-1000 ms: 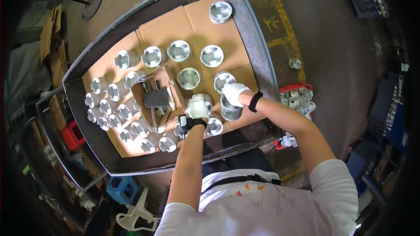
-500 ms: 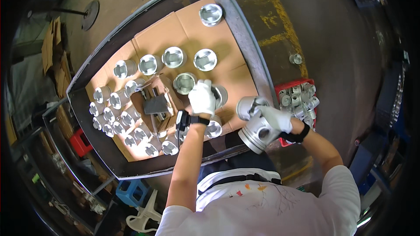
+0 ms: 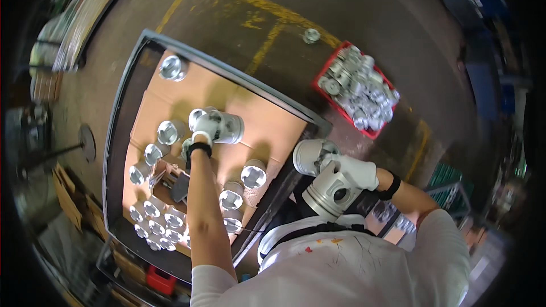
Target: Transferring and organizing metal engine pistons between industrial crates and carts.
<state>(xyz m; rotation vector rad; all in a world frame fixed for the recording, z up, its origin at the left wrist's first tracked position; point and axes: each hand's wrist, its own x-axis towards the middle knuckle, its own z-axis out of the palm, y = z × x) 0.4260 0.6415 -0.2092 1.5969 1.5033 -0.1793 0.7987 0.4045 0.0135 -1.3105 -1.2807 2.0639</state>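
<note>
White-gloved, my left hand [image 3: 207, 127] is closed on a silver engine piston [image 3: 232, 129] over the cardboard-lined bed of a dark metal-edged cart. Just behind that hand a second piston [image 3: 196, 116] is partly hidden. In front of my body, my right hand [image 3: 354, 171], gloved too, grips two pistons together. One of them, the left piston [image 3: 308, 157], points away to the left. The lower piston [image 3: 327, 194] shows its round pin hole and ring grooves, tilted towards me. My fingers cover part of both.
Several pistons [image 3: 170, 131] stand around a torn cardboard box [image 3: 165, 182] holding dark items. Another piston [image 3: 170, 67] sits in the cart's far corner. Beyond the cart's raised rim [image 3: 239, 82], a red crate [image 3: 329, 105] full of pistons rests on the floor beside a lone metal part [image 3: 311, 36].
The view has swung right, bringing the red crate fully into sight. My left hand has shifted across the cardboard with a piston in its grip. My right hand still holds both pistons.
</note>
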